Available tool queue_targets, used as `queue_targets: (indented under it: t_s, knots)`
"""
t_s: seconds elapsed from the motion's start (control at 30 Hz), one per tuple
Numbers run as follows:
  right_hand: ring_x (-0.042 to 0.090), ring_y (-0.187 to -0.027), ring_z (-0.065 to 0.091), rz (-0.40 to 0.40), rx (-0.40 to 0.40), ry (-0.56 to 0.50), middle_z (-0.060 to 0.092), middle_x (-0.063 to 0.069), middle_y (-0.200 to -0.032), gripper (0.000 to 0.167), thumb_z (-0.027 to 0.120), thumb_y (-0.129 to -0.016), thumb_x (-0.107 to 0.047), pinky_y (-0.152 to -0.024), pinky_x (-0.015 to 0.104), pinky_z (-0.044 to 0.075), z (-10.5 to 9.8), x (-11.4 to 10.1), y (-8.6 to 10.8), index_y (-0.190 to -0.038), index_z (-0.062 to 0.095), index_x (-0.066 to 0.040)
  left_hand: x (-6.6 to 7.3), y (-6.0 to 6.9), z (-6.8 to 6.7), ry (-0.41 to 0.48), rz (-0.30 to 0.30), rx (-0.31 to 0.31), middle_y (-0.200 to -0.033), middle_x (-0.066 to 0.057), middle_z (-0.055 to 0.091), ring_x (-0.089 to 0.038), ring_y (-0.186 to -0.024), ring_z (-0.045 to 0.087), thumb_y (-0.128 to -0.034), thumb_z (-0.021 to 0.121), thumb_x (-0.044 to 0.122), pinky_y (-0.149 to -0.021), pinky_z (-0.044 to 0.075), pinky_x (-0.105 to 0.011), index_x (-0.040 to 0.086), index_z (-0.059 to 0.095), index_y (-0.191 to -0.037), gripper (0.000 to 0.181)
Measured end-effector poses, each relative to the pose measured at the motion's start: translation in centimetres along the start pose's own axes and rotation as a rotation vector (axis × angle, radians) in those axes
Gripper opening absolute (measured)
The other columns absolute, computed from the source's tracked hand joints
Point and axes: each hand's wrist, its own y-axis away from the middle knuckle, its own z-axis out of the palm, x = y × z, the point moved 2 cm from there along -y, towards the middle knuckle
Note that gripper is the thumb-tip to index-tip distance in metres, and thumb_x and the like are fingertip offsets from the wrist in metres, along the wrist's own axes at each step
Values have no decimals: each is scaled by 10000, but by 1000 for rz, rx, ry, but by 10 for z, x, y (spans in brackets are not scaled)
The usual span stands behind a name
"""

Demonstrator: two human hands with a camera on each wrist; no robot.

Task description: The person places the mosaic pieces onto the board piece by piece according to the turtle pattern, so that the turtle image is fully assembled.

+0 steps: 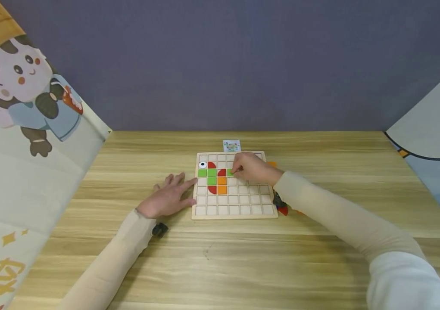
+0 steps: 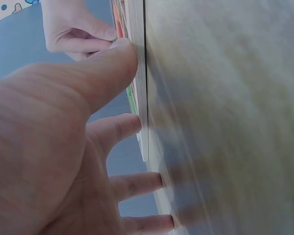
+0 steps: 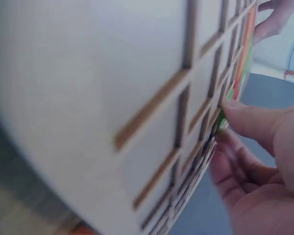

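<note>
A wooden grid board (image 1: 244, 210) lies on the table with colored tiles set in its upper left cells. They include a white eye tile (image 1: 203, 165), green squares (image 1: 212, 181), orange squares (image 1: 222, 189) and red rounded pieces (image 1: 212, 165). My right hand (image 1: 254, 167) pinches a green tile (image 3: 222, 119) between thumb and fingers, at a cell right of a red piece; the fingers partly hide its shape. My left hand (image 1: 169, 196) rests spread at the board's left side, thumb and index finger touching the edge.
Behind the board lies a small printed card (image 1: 232, 145) with a colored pattern. More loose pieces, red (image 1: 283, 211) and orange (image 1: 272, 164), lie at the board's right side, partly covered by the right forearm. A dark partition (image 1: 243, 69) stands at the table's back edge.
</note>
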Motion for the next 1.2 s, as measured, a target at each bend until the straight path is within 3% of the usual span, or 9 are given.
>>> queue_targets:
  t_s: [0.2,0.43,0.67,0.83,1.07,1.2]
  knots:
    - [184,-993,504,-31,-65,44,551,29,-1106,228,627,-916,-89,-817,337,458,-1,-5,7,-1129,692,-40,-1,2,0,2,-9,-5,-1550,-198,79,-524,-1349,80,-946,452,534,-911,170,-775,267,207,-1521,680]
    - [184,-1039,476,-114,-82,132,539,24,-1217,328,553,-960,-104,-887,355,422,3,-8,7,-1284,603,-100,-2,1,-1,0,-10,-5,-1550,-199,80,-524,-1349,77,-944,451,539,-913,160,-777,273,203,-1521,681]
    - [205,-1158,433,-120,-90,150,518,34,-1281,272,571,-953,-102,-971,375,380,2,-11,6,-1204,670,-135,0,1,-1,-11,-6,-5,-1550,-195,80,-524,-1348,83,-941,451,543,-913,165,-773,273,201,-1521,687]
    - [286,-1268,382,-59,-24,91,488,88,-1335,268,582,-944,-89,-1053,461,303,-16,-1,21,-1197,668,-92,1,1,-1,-7,1,-4,-1547,-205,80,-531,-1345,77,-944,451,536,-908,157,-776,264,205,-1521,684]
    - [319,-1238,402,99,16,47,452,117,-1349,323,623,-923,-121,-982,488,382,-45,35,62,-1240,630,-63,0,2,-1,16,-2,-4,-1550,-198,81,-526,-1349,70,-942,469,528,-911,158,-779,270,216,-1519,681]
    - [334,-1193,435,107,21,80,487,134,-1298,317,633,-910,-102,-949,503,402,-50,57,84,-1223,640,-51,-2,1,-1,12,4,-4,-1549,-203,80,-531,-1346,66,-943,464,529,-904,152,-784,263,212,-1520,684]
